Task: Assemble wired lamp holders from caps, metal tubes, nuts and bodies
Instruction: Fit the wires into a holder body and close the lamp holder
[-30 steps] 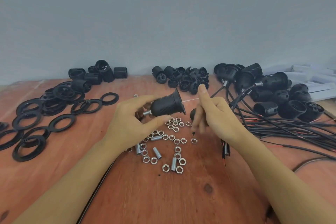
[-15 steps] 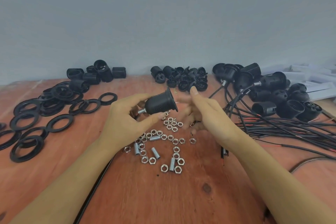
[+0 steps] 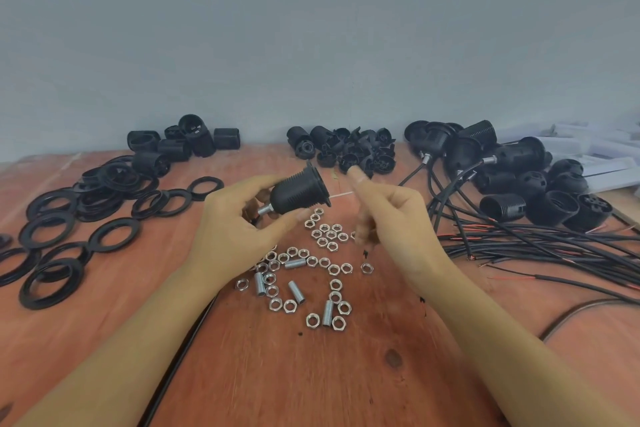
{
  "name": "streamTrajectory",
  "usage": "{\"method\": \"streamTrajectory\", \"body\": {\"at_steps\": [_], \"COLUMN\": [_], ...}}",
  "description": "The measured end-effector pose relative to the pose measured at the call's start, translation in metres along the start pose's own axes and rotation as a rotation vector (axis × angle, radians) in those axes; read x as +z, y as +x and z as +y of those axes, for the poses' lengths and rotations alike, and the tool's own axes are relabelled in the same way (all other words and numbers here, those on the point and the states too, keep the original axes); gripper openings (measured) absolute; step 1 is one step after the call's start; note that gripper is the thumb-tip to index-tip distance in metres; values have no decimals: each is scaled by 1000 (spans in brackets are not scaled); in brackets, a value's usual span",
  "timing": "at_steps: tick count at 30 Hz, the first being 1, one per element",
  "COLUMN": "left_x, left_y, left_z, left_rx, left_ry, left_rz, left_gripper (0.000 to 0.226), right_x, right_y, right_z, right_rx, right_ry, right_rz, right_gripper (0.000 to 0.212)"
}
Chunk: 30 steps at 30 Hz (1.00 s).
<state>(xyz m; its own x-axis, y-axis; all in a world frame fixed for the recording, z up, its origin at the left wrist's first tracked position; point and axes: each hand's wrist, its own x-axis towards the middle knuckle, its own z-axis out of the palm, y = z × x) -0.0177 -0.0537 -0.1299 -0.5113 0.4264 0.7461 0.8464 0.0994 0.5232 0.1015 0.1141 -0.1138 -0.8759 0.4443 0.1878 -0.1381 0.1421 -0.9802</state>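
The right hand [image 3: 391, 218] is curling in again, its grip too blurred to tell, while the left hand [image 3: 235, 232] is grasping the lamp holder [image 3: 298, 192], best kept steady.

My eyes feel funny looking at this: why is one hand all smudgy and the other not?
Head view: the right hand is blurred, likely from moving, fingertips worst; the left hand and the black lamp holder it grips look sharp, and so do the nuts on the table.

A small-parts assembly workshop: sorted heaps of black plastic rings [image 3: 48, 236], lamp-holder bodies [image 3: 183, 142], caps [image 3: 349, 149], loose hex nuts [image 3: 327, 234] and threaded metal tubes [image 3: 296, 291], plus a tangle of wired lamp holders [image 3: 519, 156], cover a reddish wooden worktop [image 3: 311, 374] set against a bare grey wall [image 3: 311, 45].
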Motion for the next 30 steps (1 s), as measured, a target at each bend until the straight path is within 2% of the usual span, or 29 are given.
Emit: {"method": "streamTrajectory", "body": {"at_steps": [2,5,7,10,12,14,16,19,21,25,28,30], "left_x": [0,1,3,4,6,7,9,8,6,-1,-3,-3], "left_y": [-1,0,-1,-2,-3,-3,-3,-2,-1,0,0,0], "left_z": [1,3,4,3,2,3,3,3,4,3,1,-2], "left_rx": [12,48,72,55,53,71,105,132,145,174,97,47], "left_ry": [6,7,-1,-86,-125,-120,-87,-63,-10,289,499,592], "left_rz": [-7,-27,-46,-75,-109,-155,-174,-161,-131,-82,-100,-126], "left_gripper": [39,39,39,40,41,40,38,38,34,26,20,17], "right_x": [7,16,17,14,11,10,11,10,3,-34,-64,-75], "right_y": [-3,-5,-6,-3,-2,-3,-6,-8,-2,19,32,40], "right_z": [1,4,2,-5,-8,-10,-8,-9,-18,-37,-30,-22], "right_rx": [66,103,74,101,143,190,198,115,66,87,105,95], "right_ry": [-51,-28,34,267,371,389,358,250,200,304,136,48], "right_rz": [-91,-183,-140,-20,-14,-94,-169,-204,-140,178,339,413], "right_gripper": [38,43,34,20,22,28,32,37,33,17,24,42]}}
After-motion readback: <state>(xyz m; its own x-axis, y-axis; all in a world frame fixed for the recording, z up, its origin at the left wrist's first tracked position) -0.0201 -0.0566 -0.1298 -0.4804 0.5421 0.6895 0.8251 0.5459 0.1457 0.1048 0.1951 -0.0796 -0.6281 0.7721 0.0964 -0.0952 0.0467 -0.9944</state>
